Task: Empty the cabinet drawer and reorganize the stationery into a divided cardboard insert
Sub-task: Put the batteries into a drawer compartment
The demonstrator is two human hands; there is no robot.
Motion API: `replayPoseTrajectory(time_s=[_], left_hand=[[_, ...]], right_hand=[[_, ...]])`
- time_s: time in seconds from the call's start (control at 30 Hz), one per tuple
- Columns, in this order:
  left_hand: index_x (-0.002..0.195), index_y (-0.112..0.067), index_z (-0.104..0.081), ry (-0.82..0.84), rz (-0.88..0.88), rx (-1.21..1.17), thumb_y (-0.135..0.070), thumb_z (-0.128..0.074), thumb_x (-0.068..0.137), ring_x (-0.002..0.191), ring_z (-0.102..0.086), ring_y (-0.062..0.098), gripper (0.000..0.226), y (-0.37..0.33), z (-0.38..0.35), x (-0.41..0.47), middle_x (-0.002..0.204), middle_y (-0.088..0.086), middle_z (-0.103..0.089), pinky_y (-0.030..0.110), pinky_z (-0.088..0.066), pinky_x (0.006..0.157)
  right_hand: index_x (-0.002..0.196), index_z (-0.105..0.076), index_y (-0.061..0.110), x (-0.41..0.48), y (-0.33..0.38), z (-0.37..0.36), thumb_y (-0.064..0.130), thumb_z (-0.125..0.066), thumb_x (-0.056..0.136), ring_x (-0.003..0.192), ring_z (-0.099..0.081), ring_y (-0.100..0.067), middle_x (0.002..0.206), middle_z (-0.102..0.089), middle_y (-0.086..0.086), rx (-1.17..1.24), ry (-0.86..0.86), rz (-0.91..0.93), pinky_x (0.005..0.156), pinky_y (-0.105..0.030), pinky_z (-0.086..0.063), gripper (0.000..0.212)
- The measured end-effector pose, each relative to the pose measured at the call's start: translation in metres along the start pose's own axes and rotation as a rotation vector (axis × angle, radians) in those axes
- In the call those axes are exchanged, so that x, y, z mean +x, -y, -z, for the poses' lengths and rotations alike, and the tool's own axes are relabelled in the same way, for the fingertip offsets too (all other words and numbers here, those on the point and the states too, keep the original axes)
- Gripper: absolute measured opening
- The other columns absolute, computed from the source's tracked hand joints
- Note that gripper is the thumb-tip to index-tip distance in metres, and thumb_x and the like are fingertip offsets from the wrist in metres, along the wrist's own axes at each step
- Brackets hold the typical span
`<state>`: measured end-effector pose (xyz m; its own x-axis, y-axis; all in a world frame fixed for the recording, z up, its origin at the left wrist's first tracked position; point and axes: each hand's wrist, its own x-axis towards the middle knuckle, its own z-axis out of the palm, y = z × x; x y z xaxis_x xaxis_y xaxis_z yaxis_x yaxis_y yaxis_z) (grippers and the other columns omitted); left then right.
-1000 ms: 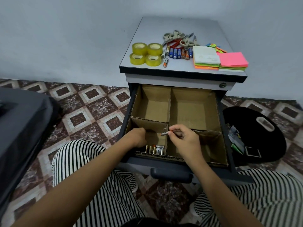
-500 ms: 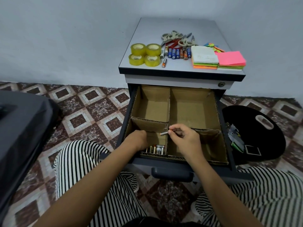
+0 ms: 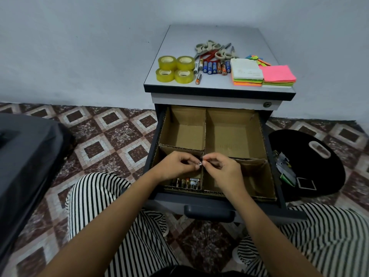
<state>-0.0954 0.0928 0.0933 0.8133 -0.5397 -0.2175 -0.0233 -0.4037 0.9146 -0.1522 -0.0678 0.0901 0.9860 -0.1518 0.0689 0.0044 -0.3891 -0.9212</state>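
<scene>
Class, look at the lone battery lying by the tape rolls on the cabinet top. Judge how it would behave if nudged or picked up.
The lone battery is a smooth cylinder lying on its side on the flat cabinet top, so a sideways nudge would probably roll it. Its small, glossy casing may slip in a loose pinch. It looks rigid.

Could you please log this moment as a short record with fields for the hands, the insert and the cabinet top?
Left hand: pinches one end of a battery
Right hand: pinches the battery's other end
Cardboard insert: four compartments; loose batteries in the near-left one; both far ones empty
Cabinet top: four tape rolls, scissors, more batteries, sticky notes
</scene>
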Motion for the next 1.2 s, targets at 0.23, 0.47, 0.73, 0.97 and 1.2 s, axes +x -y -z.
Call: replayPoseTrajectory(time_s=[0.23, 0.47, 0.73, 0.97, 1.2], left_hand=[[0.102, -0.014, -0.068, -0.036, 0.068, 0.431, -0.017, -0.062, 0.088, 0.088, -0.059, 0.007, 0.015, 0.016, 0.010, 0.007, 0.100, -0.001, -0.065, 0.014, -0.045, 0.076], [0.108, -0.005, -0.066, 0.099, 0.089, 0.757, -0.024, -0.062, 0.088, 0.096, -0.061, 0.023, 0.028, 0.017, 0.002, 0.023, 0.108, 0.011, -0.067, 0.030, -0.048, 0.083], [0.109, -0.003, -0.066, 0.133, 0.077, 0.709, -0.016, -0.061, 0.088, 0.102, -0.060, 0.023, 0.025, 0.020, -0.004, 0.026, 0.112, 0.012, -0.066, 0.025, -0.044, 0.083], [0.111, -0.005, -0.066, 0.145, 0.088, 0.695, -0.013, -0.059, 0.089, 0.103, -0.060, 0.022, 0.025, 0.023, -0.004, 0.025, 0.113, 0.011, -0.066, 0.030, -0.047, 0.088], [0.118, -0.007, -0.061, 0.136, 0.035, 0.702, -0.013, -0.058, 0.089, 0.106, -0.059, 0.021, 0.029, 0.015, -0.002, 0.019, 0.117, 0.010, -0.063, 0.030, -0.046, 0.092]], right_hand=[[0.095, -0.068, 0.022, -0.002, 0.004, 0.002, 0.014, -0.064, 0.087, 0.090, -0.058, 0.005, 0.090, -0.063, 0.015, -0.019, -0.058, -0.004, 0.079, -0.008, -0.046, 0.012], [0.092, -0.068, 0.022, -0.002, 0.002, 0.002, 0.014, -0.063, 0.087, 0.088, -0.058, 0.005, 0.088, -0.064, 0.014, -0.030, -0.058, 0.000, 0.077, -0.005, -0.044, 0.010], [0.091, -0.068, 0.024, -0.001, 0.001, 0.001, 0.015, -0.063, 0.087, 0.088, -0.059, 0.003, 0.087, -0.064, 0.015, -0.039, -0.046, -0.002, 0.077, -0.009, -0.045, 0.011], [0.093, -0.069, 0.020, -0.001, 0.001, 0.001, 0.015, -0.063, 0.087, 0.085, -0.055, 0.008, 0.087, -0.063, 0.015, -0.090, -0.050, 0.023, 0.074, 0.000, -0.041, 0.009], [0.094, -0.069, 0.018, -0.002, 0.001, 0.001, 0.015, -0.062, 0.088, 0.082, -0.052, 0.009, 0.090, -0.063, 0.007, -0.171, -0.036, 0.059, 0.071, 0.002, -0.037, 0.010]])
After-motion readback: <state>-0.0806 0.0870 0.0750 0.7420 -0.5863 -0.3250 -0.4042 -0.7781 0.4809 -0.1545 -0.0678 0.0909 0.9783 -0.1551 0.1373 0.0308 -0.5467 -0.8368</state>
